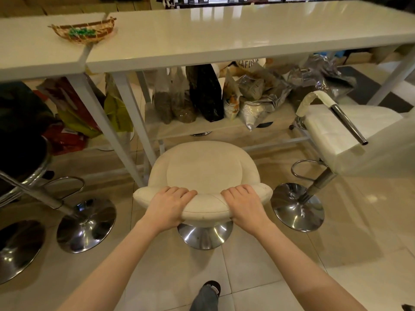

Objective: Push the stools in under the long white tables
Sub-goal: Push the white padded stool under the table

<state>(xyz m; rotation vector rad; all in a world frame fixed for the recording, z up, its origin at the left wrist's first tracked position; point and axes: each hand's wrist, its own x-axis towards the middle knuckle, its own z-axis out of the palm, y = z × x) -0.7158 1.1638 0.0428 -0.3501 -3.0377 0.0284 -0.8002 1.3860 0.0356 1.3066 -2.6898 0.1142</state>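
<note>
A cream round-seated stool point(203, 167) with a low padded backrest stands in front of me on a chrome disc base point(204, 235). My left hand point(167, 205) and my right hand point(243, 204) both grip the backrest, fingers curled over its top edge. The seat's front edge sits just short of the long white table point(235, 34). A white square stool point(350, 135) with a chrome bar stands tilted at the right, partly under the table. A dark stool point(20, 158) with a chrome base point(86, 224) is at the left.
A woven basket point(84, 32) rests on the tabletop where two tables meet. A low shelf point(202, 127) under the table holds several bags. White table legs point(132, 122) slant down just left of the stool. Another chrome base point(18, 250) sits at far left. My shoe point(212, 287) is below.
</note>
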